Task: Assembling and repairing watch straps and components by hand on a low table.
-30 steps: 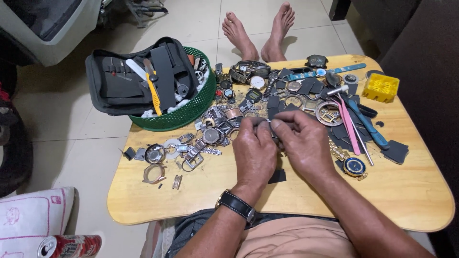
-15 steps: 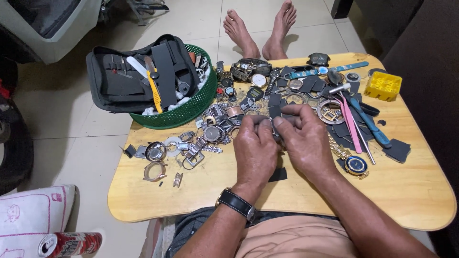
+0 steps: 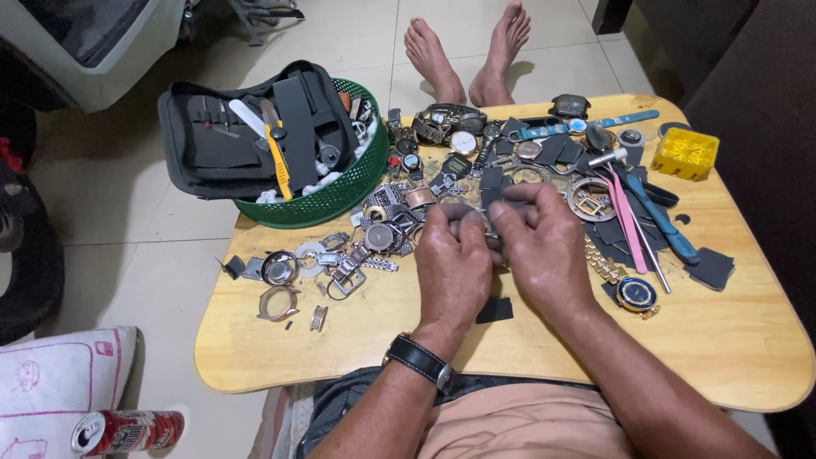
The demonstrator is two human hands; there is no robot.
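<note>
Since a second ago your hands have barely shifted: they stay together over the middle of the wooden surface (image 3: 510,357), and only the fingers have tightened around the small metal piece (image 3: 490,226) between them. Your left hand (image 3: 453,263) lies knuckles up, its fingers curled in and pinching the piece from its 9 o'clock side; a black wristwatch (image 3: 419,360) sits on that wrist. Your right hand (image 3: 546,251) meets it from 3 o'clock, fingers bent and closed on the same piece, the forefinger stretched across the top. The piece is mostly hidden by your fingertips, so what kind of part it is cannot be told.

At 12 o'clock from your hands lies a heap of watch cases and straps (image 3: 459,136). At 10 o'clock stands a green basket (image 3: 340,200) carrying an open black tool pouch (image 3: 229,136). At 3 o'clock lie pink tweezers (image 3: 627,219) and a blue-handled tool (image 3: 659,217), with a yellow box (image 3: 685,153) at 2 o'clock. A blue-dialled gold watch (image 3: 635,293) rests at 4 o'clock.
</note>
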